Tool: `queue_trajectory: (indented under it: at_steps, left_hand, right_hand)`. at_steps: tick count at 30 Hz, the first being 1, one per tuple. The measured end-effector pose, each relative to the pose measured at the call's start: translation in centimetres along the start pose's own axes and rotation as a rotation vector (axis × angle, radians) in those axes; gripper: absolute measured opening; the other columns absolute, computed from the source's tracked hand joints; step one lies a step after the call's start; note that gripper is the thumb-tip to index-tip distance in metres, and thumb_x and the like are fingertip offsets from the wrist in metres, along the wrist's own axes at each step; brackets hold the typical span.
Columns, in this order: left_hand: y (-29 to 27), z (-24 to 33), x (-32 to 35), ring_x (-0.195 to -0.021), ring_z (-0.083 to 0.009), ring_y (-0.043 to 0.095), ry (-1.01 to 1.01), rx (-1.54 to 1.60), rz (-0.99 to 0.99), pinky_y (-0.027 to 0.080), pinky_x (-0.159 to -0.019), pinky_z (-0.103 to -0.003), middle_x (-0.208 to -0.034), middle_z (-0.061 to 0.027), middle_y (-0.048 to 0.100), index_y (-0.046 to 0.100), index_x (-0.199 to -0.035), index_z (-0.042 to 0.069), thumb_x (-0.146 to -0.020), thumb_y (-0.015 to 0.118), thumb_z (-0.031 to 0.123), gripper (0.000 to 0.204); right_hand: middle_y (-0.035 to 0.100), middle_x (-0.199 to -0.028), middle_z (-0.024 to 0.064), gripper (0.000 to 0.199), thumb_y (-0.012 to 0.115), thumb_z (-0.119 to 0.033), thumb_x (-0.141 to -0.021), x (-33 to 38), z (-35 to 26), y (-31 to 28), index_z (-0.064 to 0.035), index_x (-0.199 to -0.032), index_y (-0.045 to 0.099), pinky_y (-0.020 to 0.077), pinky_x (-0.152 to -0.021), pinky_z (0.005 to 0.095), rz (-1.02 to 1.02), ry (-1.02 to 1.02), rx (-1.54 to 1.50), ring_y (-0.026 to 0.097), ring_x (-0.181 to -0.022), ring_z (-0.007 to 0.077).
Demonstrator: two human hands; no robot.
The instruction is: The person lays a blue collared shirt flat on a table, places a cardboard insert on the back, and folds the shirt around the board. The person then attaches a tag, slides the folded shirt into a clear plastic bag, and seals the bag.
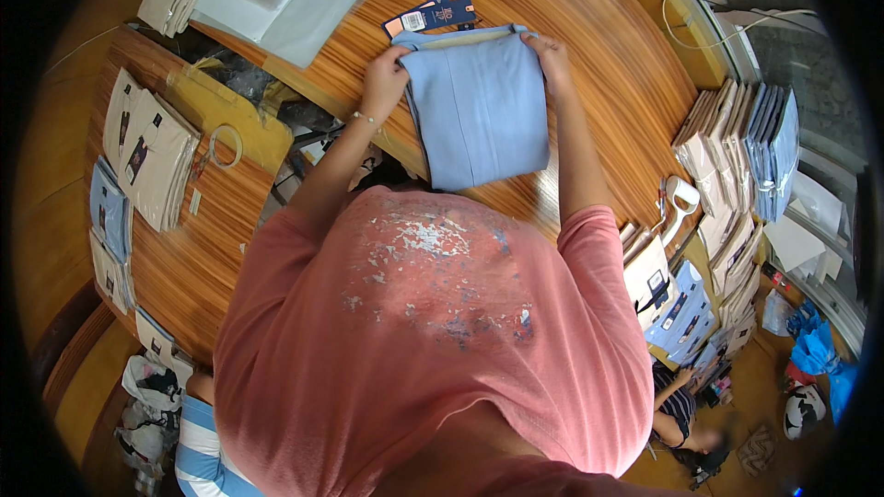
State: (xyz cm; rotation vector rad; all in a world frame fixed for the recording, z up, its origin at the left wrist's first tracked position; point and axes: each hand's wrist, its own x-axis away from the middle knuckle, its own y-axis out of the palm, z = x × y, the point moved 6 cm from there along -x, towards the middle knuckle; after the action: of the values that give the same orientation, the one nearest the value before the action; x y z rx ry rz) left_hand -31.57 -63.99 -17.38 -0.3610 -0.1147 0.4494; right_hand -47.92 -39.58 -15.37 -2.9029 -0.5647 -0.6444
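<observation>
A pair of folded light-blue trousers (479,110) lies on the wood-grain table in front of me, its beige-lined top edge on the far side. My left hand (385,81) pinches the far left corner of the cloth, thumb toward the edge. At the far right corner, the fingers of my right hand (551,60) are closed on the same folded trousers. Just beyond the top edge rest dark-blue hang tags (433,15), one with a white barcode label. The undersides of the fold and some fingertips are hidden.
Clear plastic bags (295,9) lie at the far left. Folded beige garments (152,152) and a tape roll (224,145) sit on the left table. Packed garment stacks (727,147) and a white-handled tool (680,200) are at right. Another person (677,410) is at lower right.
</observation>
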Motion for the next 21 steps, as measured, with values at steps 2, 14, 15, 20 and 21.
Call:
queue_trajectory:
  at_steps: [2, 14, 15, 20, 21]
  left_hand:
    - [-0.7, -0.7, -1.4, -0.06, -0.0191, 0.058, -0.045, -0.05, 0.09, 0.044, -0.055, -0.031, -0.066, -0.0147, 0.059, 0.057, -0.1, -0.002, -0.082, 0.052, 0.006, 0.021]
    - [0.1, -0.2, -1.7, -0.055, -0.0094, 0.057, -0.306, 0.247, 0.002, 0.05, -0.047, -0.024, -0.072, -0.0016, 0.058, 0.055, -0.093, 0.006, -0.093, 0.043, 0.02, 0.019]
    - [-0.3, -0.2, -1.5, -0.055, -0.0091, 0.057, -0.291, 0.292, 0.004, 0.05, -0.047, -0.024, -0.071, -0.0014, 0.058, 0.054, -0.09, 0.006, -0.093, 0.043, 0.02, 0.018]
    - [-1.0, -1.0, -1.4, -0.055, -0.0095, 0.056, -0.342, 0.326, 0.051, 0.05, -0.047, -0.024, -0.075, -0.0031, 0.057, 0.051, -0.089, 0.007, -0.092, 0.045, 0.023, 0.017]
    - [-0.9, -0.5, -1.3, -0.055, -0.0099, 0.056, -0.352, 0.341, 0.052, 0.05, -0.047, -0.024, -0.076, -0.0036, 0.057, 0.05, -0.089, 0.007, -0.092, 0.046, 0.024, 0.018]
  right_hand:
    - [0.064, -0.071, 0.0047, 0.019, 0.066, -0.019, -0.08, -0.8, 0.2, -0.1, 0.0002, -0.081, 0.067, 0.0435, -0.054, 0.0219, -0.001, -0.033, -0.032, 0.055, -0.056, 0.0094]
    - [0.066, -0.079, 0.0113, 0.02, 0.065, -0.011, -0.077, -2.2, 0.5, -0.6, 0.0044, -0.09, 0.066, 0.0491, -0.06, 0.0243, -0.041, 0.026, 0.026, 0.061, -0.064, 0.0155]
    - [0.066, -0.079, 0.0117, 0.019, 0.065, -0.01, -0.077, -2.1, 0.1, 0.0, 0.0048, -0.09, 0.066, 0.0491, -0.06, 0.0243, -0.062, 0.017, 0.027, 0.061, -0.064, 0.0157]
    - [0.066, -0.082, 0.0142, 0.024, 0.07, -0.014, -0.07, -1.3, -1.4, 1.4, -0.0018, -0.091, 0.067, 0.0495, -0.064, 0.0301, 0.071, -0.141, 0.352, 0.062, -0.069, 0.0224]
    - [0.066, -0.084, 0.015, 0.026, 0.071, -0.015, -0.068, -1.1, -1.5, 1.2, -0.0034, -0.09, 0.067, 0.0497, -0.066, 0.0319, 0.149, -0.214, 0.519, 0.062, -0.071, 0.0248]
